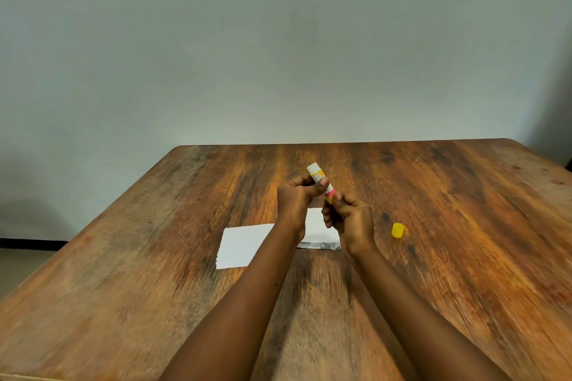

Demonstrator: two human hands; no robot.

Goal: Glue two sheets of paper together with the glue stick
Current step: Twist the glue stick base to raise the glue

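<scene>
Glue stick label print: unreadable.

Plain indoor room here, home or office hard to call.
Wood-grain desk stands before a pale grey wall; left of the desk, a dark skirting strip meets a light floor.

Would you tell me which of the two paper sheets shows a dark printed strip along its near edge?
The right sheet, nearer the yellow cap; the left sheet is plain white.
</scene>
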